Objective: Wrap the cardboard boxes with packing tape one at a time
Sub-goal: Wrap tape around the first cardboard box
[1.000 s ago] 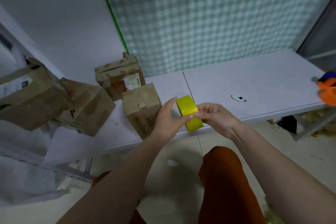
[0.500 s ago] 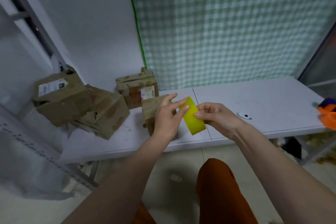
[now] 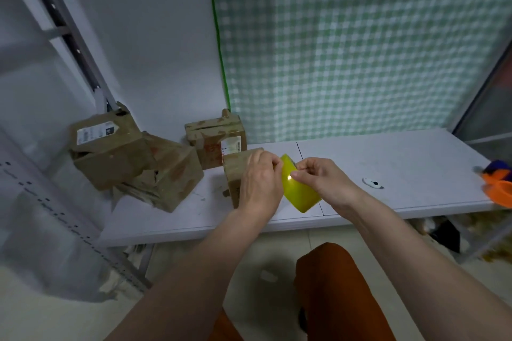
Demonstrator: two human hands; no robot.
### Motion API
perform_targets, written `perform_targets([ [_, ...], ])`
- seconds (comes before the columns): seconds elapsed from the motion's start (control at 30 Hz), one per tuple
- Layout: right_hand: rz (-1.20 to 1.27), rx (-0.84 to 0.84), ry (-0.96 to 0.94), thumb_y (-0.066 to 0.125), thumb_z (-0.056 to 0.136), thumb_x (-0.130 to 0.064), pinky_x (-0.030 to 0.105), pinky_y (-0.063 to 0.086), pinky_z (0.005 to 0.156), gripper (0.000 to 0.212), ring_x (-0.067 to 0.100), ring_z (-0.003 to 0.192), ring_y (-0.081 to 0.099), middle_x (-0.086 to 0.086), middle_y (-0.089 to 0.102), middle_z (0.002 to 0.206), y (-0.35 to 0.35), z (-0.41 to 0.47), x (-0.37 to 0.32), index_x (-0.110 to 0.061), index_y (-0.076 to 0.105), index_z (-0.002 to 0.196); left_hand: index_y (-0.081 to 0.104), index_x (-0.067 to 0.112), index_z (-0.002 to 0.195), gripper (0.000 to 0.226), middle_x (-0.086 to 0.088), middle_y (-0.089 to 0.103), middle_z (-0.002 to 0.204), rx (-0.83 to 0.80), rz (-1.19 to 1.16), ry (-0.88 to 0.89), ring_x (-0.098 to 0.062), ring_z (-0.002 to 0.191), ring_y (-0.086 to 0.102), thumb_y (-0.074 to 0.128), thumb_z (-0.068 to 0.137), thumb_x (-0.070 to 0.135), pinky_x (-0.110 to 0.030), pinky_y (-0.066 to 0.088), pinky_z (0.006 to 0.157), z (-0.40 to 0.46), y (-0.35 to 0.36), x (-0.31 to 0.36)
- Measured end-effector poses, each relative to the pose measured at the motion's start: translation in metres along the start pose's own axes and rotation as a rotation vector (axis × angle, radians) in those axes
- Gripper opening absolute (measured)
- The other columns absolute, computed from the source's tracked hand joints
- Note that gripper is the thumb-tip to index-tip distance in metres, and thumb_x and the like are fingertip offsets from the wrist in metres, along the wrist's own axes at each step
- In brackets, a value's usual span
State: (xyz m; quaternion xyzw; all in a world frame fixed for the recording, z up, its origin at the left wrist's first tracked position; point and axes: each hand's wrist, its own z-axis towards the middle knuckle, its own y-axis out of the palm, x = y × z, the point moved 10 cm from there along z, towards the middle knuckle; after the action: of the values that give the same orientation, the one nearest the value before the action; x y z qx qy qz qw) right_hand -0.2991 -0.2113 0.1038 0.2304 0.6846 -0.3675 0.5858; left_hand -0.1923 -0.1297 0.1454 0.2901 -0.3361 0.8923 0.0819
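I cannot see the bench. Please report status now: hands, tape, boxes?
Left hand grips yellow tape roll; right hand pinches at its surface. Nearest box on shelf, untaped. Nothing blocking.

You are in a plain storage or packing room, not a home. A long white surface (image 3: 401, 163) runs along a bare pale wall, with worn cardboard boxes (image 3: 133, 163) heaped at its left end, some bearing shipping labels. A slotted grey metal rack upright (image 3: 69, 33) rises at the left. A green-checked sheet (image 3: 360, 44) hangs behind, and the floor (image 3: 266, 263) is pale tile.
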Motion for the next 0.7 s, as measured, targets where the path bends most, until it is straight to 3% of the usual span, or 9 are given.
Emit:
perform_targets([
  [0.1, -0.077, 0.006, -0.009, 0.064, 0.089, -0.013, 0.027, 0.038, 0.066, 0.020, 0.018, 0.076, 0.050, 0.011, 0.057, 0.083, 0.004, 0.000, -0.009, 0.007, 0.062, 0.094, 0.058, 0.006, 0.080, 0.009, -0.008, 0.055, 0.082, 0.053, 0.012, -0.040, -0.015, 0.080, 0.041, 0.060, 0.088, 0.002, -0.020, 0.028, 0.072, -0.007, -0.007, 0.000],
  [0.17, -0.165, 0.002, 0.001, 0.062, 0.091, -0.015, 0.025, 0.037, 0.062, 0.014, 0.015, 0.071, 0.049, 0.005, 0.058, 0.078, 0.009, 0.001, -0.014, -0.002, 0.064, 0.087, 0.056, 0.008, 0.081, 0.010, -0.005, 0.053, 0.080, 0.081, 0.032, -0.034, -0.014, 0.078, 0.039, 0.059, 0.088, 0.002, -0.023, 0.029, 0.070, -0.012, -0.012, 0.001],
  [0.23, -0.223, 0.016, 0.011, 0.061, 0.092, -0.016, 0.025, 0.037, 0.061, 0.012, 0.014, 0.070, 0.050, 0.003, 0.058, 0.076, 0.012, 0.003, -0.016, -0.008, 0.064, 0.084, 0.055, 0.011, 0.085, 0.010, 0.001, 0.049, 0.083, 0.017, 0.010, -0.089, -0.012, 0.079, 0.039, 0.054, 0.094, 0.006, -0.022, 0.028, 0.069, -0.017, -0.012, 0.000],
  [0.33, -0.223, 0.009, 0.024, 0.061, 0.092, -0.017, 0.025, 0.038, 0.061, 0.015, 0.014, 0.072, 0.052, 0.006, 0.061, 0.083, 0.014, 0.005, -0.012, -0.003, 0.067, 0.092, 0.047, 0.019, 0.090, 0.011, 0.007, 0.047, 0.088, -0.088, -0.021, -0.303, -0.010, 0.080, 0.041, 0.045, 0.101, 0.017, -0.021, 0.028, 0.069, -0.023, -0.008, -0.016],
  [0.47, -0.243, 0.002, 0.051, 0.060, 0.093, -0.019, 0.026, 0.041, 0.064, 0.018, 0.016, 0.076, 0.054, 0.007, 0.064, 0.085, 0.017, 0.005, -0.005, -0.004, 0.069, 0.092, 0.049, 0.018, 0.090, 0.013, 0.010, 0.049, 0.081, -0.152, -0.056, -0.424, -0.010, 0.078, 0.047, 0.043, 0.101, 0.016, -0.023, 0.033, 0.066, -0.025, -0.005, -0.027],
  [0.6, -0.298, -0.008, 0.001, 0.061, 0.092, -0.018, 0.020, 0.038, 0.060, 0.011, 0.013, 0.073, 0.054, 0.002, 0.060, 0.080, 0.018, 0.009, -0.013, -0.010, 0.068, 0.097, 0.053, 0.020, 0.081, 0.023, 0.006, 0.055, 0.081, -0.242, -0.241, -0.597, -0.011, 0.074, 0.051, 0.042, 0.101, 0.016, -0.024, 0.037, 0.061, -0.028, 0.009, -0.041],
  [0.7, -0.309, -0.017, -0.053, 0.062, 0.091, -0.018, 0.017, 0.039, 0.061, 0.013, 0.009, 0.073, 0.054, 0.002, 0.061, 0.083, 0.017, 0.009, -0.021, -0.017, 0.068, 0.102, 0.061, 0.017, 0.072, 0.034, -0.004, 0.059, 0.076, -0.318, -0.389, -0.694, -0.018, 0.072, 0.052, 0.042, 0.100, 0.015, -0.030, 0.041, 0.069, -0.026, 0.019, -0.051],
])
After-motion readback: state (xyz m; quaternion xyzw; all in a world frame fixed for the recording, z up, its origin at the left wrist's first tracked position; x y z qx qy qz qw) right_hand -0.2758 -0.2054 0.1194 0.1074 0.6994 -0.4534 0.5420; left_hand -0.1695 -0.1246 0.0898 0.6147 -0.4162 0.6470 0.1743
